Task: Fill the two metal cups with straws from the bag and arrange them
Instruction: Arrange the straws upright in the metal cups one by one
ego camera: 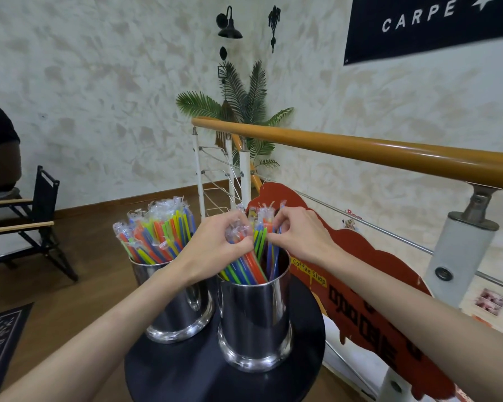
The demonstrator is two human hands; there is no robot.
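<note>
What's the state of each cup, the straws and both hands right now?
left cup: upright on the round black table, packed with wrapped straws
right cup: upright, partly filled
left hand: grips a straw bundle in the right cup
right hand: pinches a blue straw in the same cup

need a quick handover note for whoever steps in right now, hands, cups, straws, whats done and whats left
Left hand: grips a bunch of wrapped straws standing in the right metal cup.
Right hand: pinches a few straws at the same cup, near their tops.
Left metal cup: packed with wrapped straws, fanned out, untouched.
Both cups stand side by side on the round black table. The bag is not in view.
Done: both cups hold straws.
Left: the right cup looks less full and its straws lean to one side; probably spread and straighten them, topping up if more remain.
</note>
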